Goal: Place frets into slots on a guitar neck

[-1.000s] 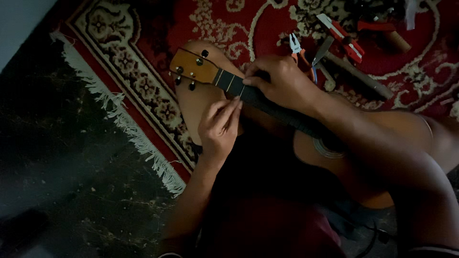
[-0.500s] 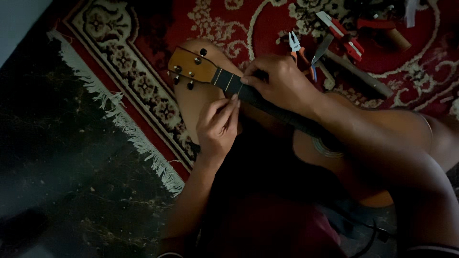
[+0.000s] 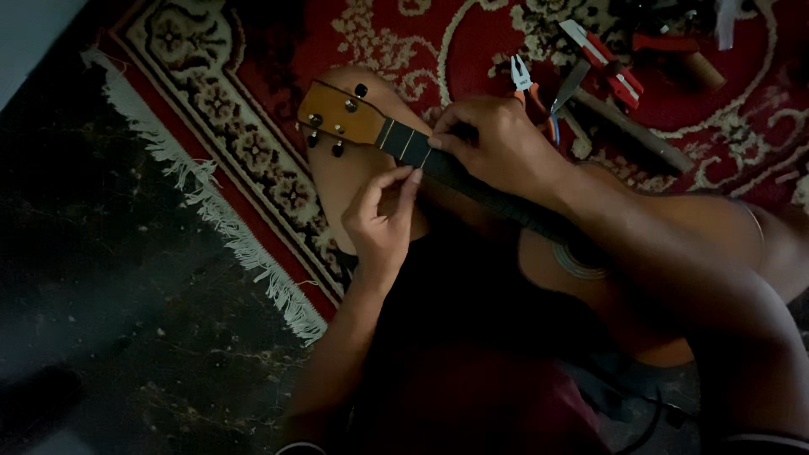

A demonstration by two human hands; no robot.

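Note:
A small wooden ukulele lies across my lap, its tan headstock (image 3: pixel 337 114) with dark tuning pegs pointing up-left and its dark fretboard (image 3: pixel 421 152) running down-right to the body (image 3: pixel 581 261). My right hand (image 3: pixel 501 147) grips the neck from above, just past the first frets. My left hand (image 3: pixel 383 219) sits below the neck, thumb and fingertips pinched together right at the fretboard's lower edge; whether something thin is between them I cannot tell.
A red patterned rug (image 3: pixel 253 143) with a white fringe (image 3: pixel 219 219) lies under me on a dark floor (image 3: pixel 101 295). Pliers (image 3: pixel 527 84), a red-handled tool (image 3: pixel 602 59) and a hammer-like tool (image 3: pixel 640 131) lie on the rug beyond the neck.
My left hand's fingertips have shifted slightly along the lower edge of the fretboard. The right hand keeps its hold on the neck.

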